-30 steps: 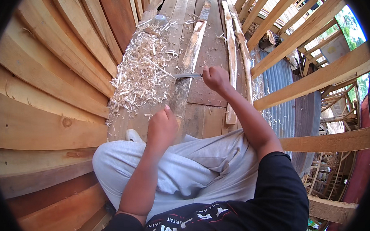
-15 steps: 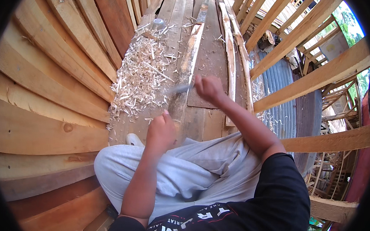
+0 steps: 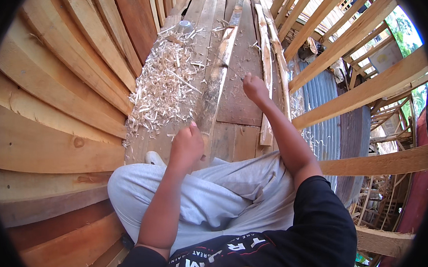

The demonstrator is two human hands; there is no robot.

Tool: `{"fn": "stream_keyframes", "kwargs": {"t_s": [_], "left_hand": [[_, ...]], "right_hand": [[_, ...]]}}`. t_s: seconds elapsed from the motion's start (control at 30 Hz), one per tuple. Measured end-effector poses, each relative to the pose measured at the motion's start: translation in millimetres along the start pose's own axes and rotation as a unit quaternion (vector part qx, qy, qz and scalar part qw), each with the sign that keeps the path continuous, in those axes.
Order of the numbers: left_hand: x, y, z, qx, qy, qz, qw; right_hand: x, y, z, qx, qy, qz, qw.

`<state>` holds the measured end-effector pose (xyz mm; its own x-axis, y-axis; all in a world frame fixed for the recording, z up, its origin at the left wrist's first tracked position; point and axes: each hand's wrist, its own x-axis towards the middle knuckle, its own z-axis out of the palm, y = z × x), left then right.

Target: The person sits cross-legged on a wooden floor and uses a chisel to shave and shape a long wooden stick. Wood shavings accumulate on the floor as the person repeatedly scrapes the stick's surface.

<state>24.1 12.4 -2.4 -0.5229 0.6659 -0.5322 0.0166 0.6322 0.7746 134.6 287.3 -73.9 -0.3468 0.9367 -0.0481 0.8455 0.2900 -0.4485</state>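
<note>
Floor [image 3: 239,103] of worn brown planks, mostly running lengthwise, bordered along its left edge by a wall [image 3: 35,138] of pale and reddish boards, some knotted, their lines bowed by the lens. Along the right edge stands an open railing [image 3: 366,90] of light sawn timber; just outside it lies a corrugated sheet [image 3: 321,108], grey-blue, and farther out a loose timber framework [image 3: 391,192] beside a dark red surface [image 3: 416,202]. Daylight enters through the railing, brightest beyond the floor's far right corner, where green foliage [image 3: 404,31] shows.
</note>
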Motion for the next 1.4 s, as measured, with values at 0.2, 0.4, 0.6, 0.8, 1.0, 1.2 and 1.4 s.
{"fn": "stream_keyframes", "kwargs": {"t_s": [0.2,0.4,0.6,0.8,1.0,1.2,1.4], "left_hand": [[11,-11,1,-0.103,-0.022,-0.05,0.993],[18,-15,-1,-0.206,-0.12,-0.083,0.968],[22,-9,2,-0.177,-0.207,-0.074,0.959],[36,-21,20,-0.205,-0.209,-0.105,0.95],[38,-29,29,-0.134,-0.091,-0.065,0.985],[29,-21,27,0.133,0.059,0.023,0.989],[20,-8,27,0.16,0.064,0.024,0.985]], "right_hand": [[-51,-46,-18,0.006,-0.146,-0.076,0.986],[-51,-35,-15,0.184,-0.263,-0.046,0.946],[-57,-20,-26,0.194,-0.224,-0.175,0.939],[-38,6,-14,0.187,-0.186,-0.214,0.941],[-28,-3,-15,0.202,-0.298,-0.031,0.933],[-32,-19,-16,0.043,-0.205,-0.092,0.973],[-28,-25,-4,0.001,-0.2,-0.053,0.978]]}}
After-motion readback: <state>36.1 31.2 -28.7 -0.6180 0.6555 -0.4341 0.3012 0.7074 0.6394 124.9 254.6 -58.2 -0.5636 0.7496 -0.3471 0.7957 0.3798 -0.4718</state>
